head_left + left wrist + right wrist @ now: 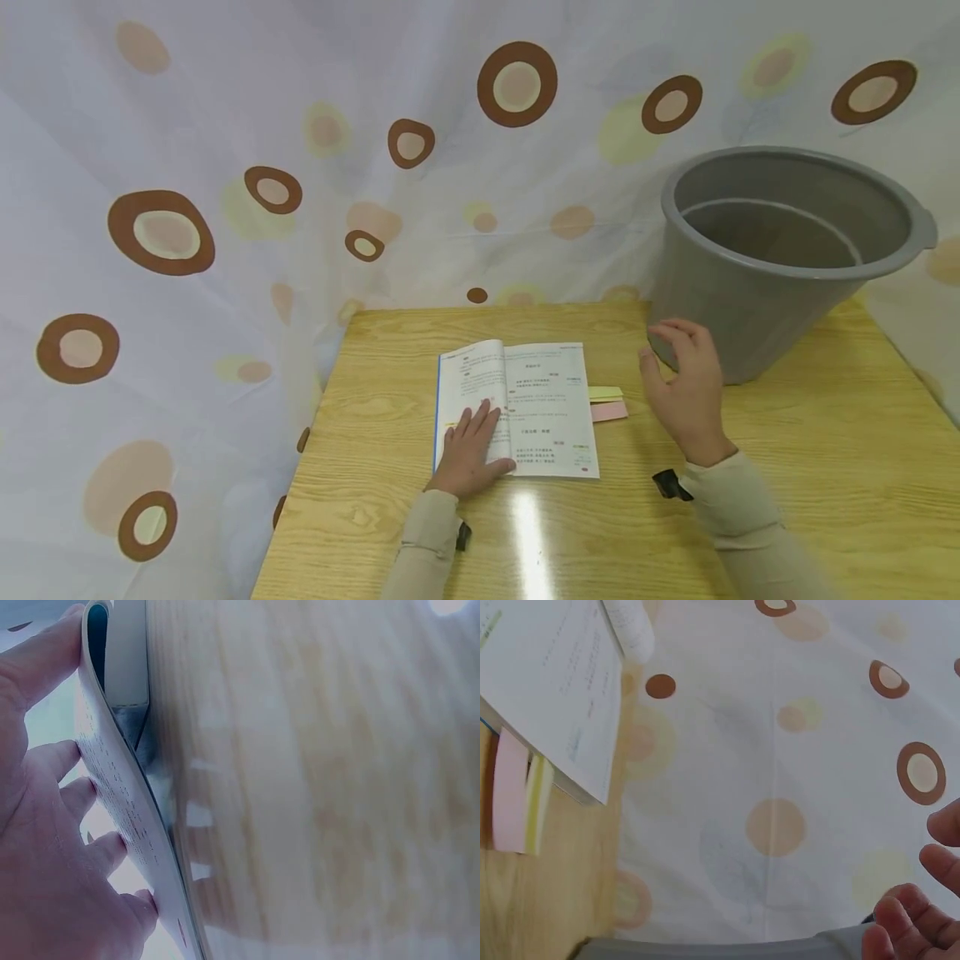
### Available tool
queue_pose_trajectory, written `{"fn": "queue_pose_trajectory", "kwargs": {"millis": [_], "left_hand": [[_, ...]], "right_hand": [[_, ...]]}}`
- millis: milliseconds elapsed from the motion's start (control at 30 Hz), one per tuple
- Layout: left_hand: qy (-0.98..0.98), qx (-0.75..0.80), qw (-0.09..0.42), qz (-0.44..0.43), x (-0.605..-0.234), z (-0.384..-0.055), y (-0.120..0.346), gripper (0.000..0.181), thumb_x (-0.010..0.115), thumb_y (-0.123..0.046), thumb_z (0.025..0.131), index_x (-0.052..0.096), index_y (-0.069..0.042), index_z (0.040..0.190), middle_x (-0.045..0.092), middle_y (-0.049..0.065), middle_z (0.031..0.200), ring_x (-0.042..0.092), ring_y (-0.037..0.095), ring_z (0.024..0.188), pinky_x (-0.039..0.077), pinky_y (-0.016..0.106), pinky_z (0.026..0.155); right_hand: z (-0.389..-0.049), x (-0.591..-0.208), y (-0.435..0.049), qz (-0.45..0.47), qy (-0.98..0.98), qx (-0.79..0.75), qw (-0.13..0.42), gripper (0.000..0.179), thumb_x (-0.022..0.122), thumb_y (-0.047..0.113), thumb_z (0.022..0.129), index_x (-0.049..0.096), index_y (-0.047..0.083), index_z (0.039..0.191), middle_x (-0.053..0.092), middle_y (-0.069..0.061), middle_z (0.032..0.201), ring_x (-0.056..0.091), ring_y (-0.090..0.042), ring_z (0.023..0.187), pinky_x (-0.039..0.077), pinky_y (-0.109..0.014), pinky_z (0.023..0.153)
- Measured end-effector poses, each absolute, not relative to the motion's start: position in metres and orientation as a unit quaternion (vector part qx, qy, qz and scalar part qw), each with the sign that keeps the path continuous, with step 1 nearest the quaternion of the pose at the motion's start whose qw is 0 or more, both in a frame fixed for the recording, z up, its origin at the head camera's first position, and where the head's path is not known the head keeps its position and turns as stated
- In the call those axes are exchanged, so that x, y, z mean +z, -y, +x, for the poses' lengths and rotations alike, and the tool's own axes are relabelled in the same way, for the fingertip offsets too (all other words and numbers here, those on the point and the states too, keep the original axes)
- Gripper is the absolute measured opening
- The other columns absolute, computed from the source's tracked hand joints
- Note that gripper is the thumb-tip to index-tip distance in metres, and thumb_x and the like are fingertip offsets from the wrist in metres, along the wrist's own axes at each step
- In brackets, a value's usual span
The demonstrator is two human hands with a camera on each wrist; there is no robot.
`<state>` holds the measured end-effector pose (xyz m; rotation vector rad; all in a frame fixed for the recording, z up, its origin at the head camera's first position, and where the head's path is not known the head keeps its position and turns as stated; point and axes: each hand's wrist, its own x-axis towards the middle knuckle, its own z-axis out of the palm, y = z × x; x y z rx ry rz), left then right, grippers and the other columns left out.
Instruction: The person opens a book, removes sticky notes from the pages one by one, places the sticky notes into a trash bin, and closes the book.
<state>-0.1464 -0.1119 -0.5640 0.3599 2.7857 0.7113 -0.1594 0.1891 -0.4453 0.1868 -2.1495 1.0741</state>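
Note:
An open book [547, 408] with printed pages lies on the wooden table. My left hand [468, 454] rests on its left page with the fingers spread; in the left wrist view the fingertips of that hand [60, 825] touch the printed page. A yellow sticky tab [606, 392] and a pink sticky tab [609, 411] stick out from the book's right edge. To the right of the book, my right hand [690, 392] is raised in front of the grey bin, its fingers loosely bent and holding nothing. The right wrist view shows only fingertips [911, 922] of it.
A large grey bin [750, 308] stands at the table's back right. Behind the wooden table [390, 400] hangs a white curtain [442, 200] with brown ring patterns, which also runs along the left side.

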Motion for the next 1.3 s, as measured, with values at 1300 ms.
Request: {"fn": "queue_pose_trajectory", "kwargs": {"millis": [1300], "left_hand": [[-0.944, 0.271, 0.150, 0.116, -0.560, -0.148, 0.115, 0.085, 0.065, -0.047, 0.089, 0.023, -0.020, 0.159, 0.011, -0.002, 0.169, 0.007, 0.032, 0.157, 0.011, 0.063, 0.124]], "right_hand": [[-0.187, -0.530, -0.160, 0.009, 0.920, 0.381, -0.087, 0.050, 0.043, 0.007, 0.095, 0.045, -0.002, 0.144, 0.052, -0.028, 0.141, 0.058, -0.032, 0.103, 0.046, -0.037, 0.079]]}}
